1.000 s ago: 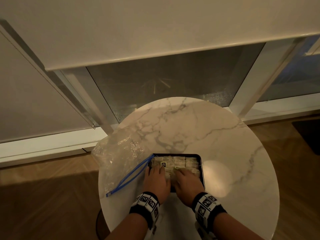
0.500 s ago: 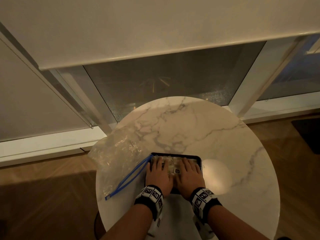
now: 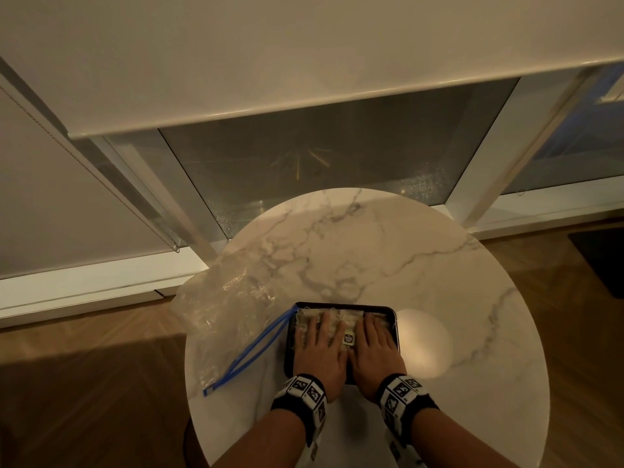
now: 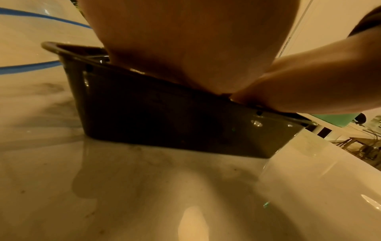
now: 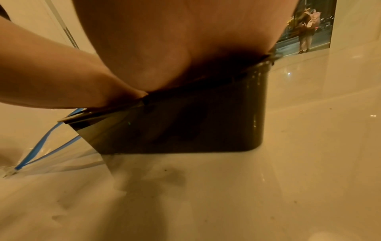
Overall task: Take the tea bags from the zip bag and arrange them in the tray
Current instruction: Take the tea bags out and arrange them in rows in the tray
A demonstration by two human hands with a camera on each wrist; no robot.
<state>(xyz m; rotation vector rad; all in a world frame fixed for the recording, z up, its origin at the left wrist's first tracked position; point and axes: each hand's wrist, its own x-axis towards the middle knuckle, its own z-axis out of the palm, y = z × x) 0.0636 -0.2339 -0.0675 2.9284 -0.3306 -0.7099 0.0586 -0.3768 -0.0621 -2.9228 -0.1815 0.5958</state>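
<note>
Left hand (image 3: 322,346), right hand (image 3: 374,347) slid forward; now flat over tea bags (image 3: 347,317).

Round marble table (image 3: 422,265), wooden floor (image 3: 84,383)

A round white marble table (image 3: 388,251) with grey veins stands on a wooden floor (image 3: 84,383) laid in a herringbone pattern. Behind it a pale roller blind (image 3: 304,52) hangs partway down over a dark window (image 3: 320,157) with white frames. A dark mat (image 3: 604,261) lies on the floor at the right edge.
</note>
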